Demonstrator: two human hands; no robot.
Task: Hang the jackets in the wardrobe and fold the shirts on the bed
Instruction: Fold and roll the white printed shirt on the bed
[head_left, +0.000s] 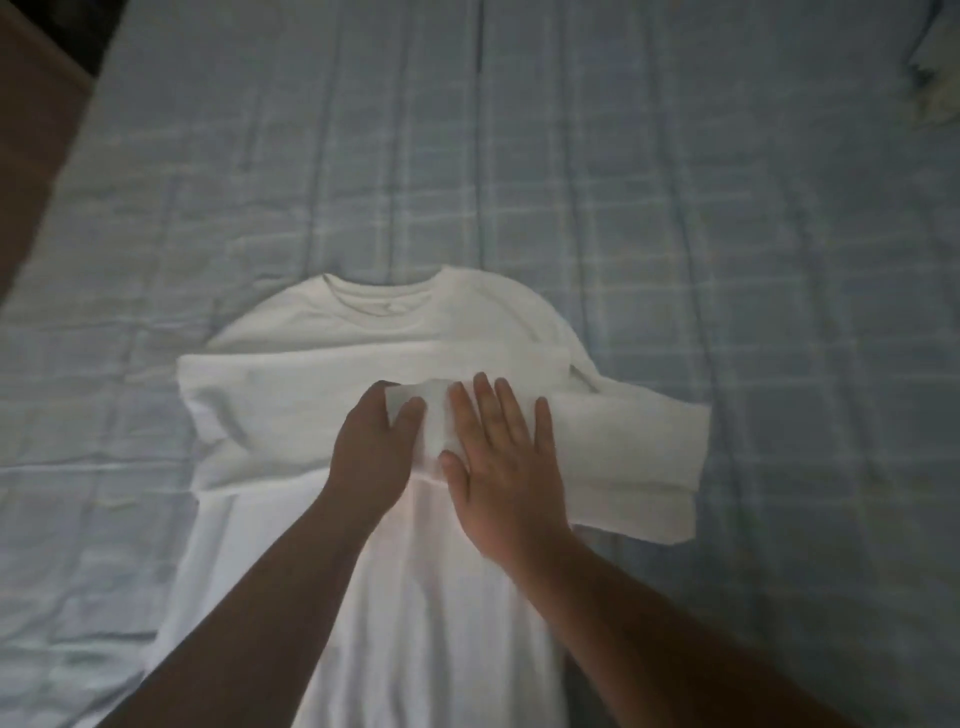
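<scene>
From my head camera I look down on a bed that fills nearly the whole view, covered in a pale blue sheet with a faint check of lighter lines and long creases running from six toward twelve o'clock. The light is dim and the picture soft. At ten o'clock a strip of brown floor or furniture edges the mattress; I cannot tell which. At two o'clock, at the frame's corner, lies a small crumpled bit of pale and dark cloth, too cut off to name. The white T-shirt lies flat on the sheet at the centre of the view, round collar toward twelve o'clock, body running down to six o'clock and out of frame. Its sleeve from the nine o'clock side is folded across the chest, making a broad band; the other sleeve sticks out toward three o'clock, flat on the sheet. My left hand grips the end of the folded-over sleeve at the middle of the chest, thumb on top of the cloth and fingers tucked under it, out of sight. My right hand lies just beside it, fingers straight and slightly spread, palm pressed flat on the shirt where the chest meets the three o'clock sleeve. Both bare forearms come in from six o'clock and cover part of the shirt's body. The hem is out of view below the frame.
</scene>
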